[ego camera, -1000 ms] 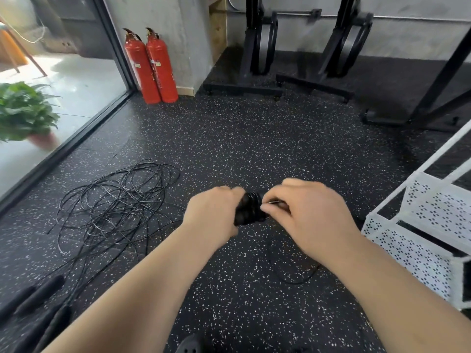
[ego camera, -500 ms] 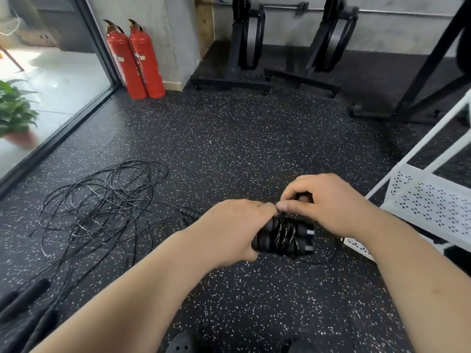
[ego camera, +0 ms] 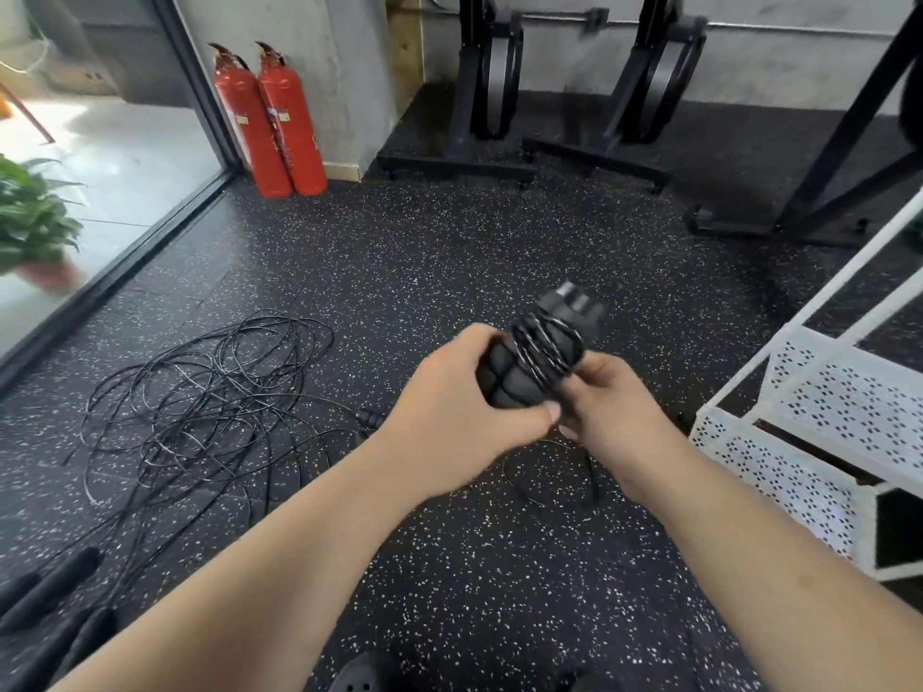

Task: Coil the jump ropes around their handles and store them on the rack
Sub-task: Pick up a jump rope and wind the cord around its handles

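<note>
Since half a second ago the handle bundle [ego camera: 539, 352] has swung up from lying nearly level, its caps toward 3 o'clock, to a steep tilt, and both hands have risen with it. Its long axis now runs from 7 o'clock to 1 o'clock, with the two capped ends side by side pointing to 1 o'clock, away from the person. Thin black rope is wound in crossing turns round the middle of the paired handles.

The bundle is held above the speckled floor [ego camera: 449, 252], roughly in the middle of the view. The left hand [ego camera: 459, 417] grips the 7 o'clock end, its fingers curled round the foam and the thumb laid across the near side. The right hand [ego camera: 614, 417] meets the bundle from 4 o'clock, its thumb and curled fingers closed against the wound part – whether they also pinch a free rope end I cannot tell. A slack loop of rope [ego camera: 544, 472] shows just below the hands at 6 o'clock.

At 9 o'clock a loose tangle of ropes [ego camera: 200, 392] is spread on the floor, with spare handles [ego camera: 50, 586] at 8 o'clock near the corner. The white perforated rack [ego camera: 799, 442] stands at 3 to 4 o'clock – near the right hand, not touching it. Two red fire extinguishers [ego camera: 272, 122] stand against the wall at 11 o'clock.
</note>
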The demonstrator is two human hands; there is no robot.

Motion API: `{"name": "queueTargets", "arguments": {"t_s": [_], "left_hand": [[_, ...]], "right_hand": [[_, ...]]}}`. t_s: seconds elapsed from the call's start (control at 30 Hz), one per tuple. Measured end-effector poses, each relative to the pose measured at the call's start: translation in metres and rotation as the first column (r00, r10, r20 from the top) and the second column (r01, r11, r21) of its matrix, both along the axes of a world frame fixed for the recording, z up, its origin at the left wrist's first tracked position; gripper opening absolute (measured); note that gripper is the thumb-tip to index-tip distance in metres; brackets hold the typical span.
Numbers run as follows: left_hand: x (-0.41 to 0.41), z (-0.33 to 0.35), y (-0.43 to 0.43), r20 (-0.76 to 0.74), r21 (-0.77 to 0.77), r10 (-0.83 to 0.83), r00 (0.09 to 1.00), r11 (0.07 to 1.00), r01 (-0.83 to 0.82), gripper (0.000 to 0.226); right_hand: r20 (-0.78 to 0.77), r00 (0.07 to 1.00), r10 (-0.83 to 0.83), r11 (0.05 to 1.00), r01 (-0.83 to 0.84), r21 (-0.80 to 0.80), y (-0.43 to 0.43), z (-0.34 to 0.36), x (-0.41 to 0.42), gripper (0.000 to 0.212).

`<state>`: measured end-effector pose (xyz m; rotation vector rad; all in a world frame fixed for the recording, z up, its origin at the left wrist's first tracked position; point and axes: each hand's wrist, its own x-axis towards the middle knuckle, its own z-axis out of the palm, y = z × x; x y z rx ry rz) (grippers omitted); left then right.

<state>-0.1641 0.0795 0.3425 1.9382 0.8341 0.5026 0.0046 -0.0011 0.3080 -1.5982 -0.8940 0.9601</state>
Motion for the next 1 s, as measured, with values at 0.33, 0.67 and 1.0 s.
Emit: {"name": "queueTargets", "arguments": {"t_s": [0.33, 0.67, 1.0], "left_hand": [[-0.007, -0.017, 0.033, -0.073, -0.227, 0.196, 0.978, 0.951, -0.208, 0.068], [-0.015, -0.028, 0.046, -0.337, 0.078, 0.274, 0.901, 0.962, -0.263, 0.055], [-0.010, -0.035, 0.033, -0.497, 0.263, -0.083, 0.864, 0.934, 0.241, 0.051]], "right_hand": [[0.812, 0.568, 0.134, 0.983, 0.024, -0.179, -0.010, 0.007, -0.017, 0.013], [0.957, 0.147, 0.249, 0.964, 0.053, -0.259, -0.016, 0.021, -0.039, 0.034], [0.937, 0.164, 0.310, 0.950, -0.079, -0.301, -0.015, 0.040, -0.016, 0.036]]}}
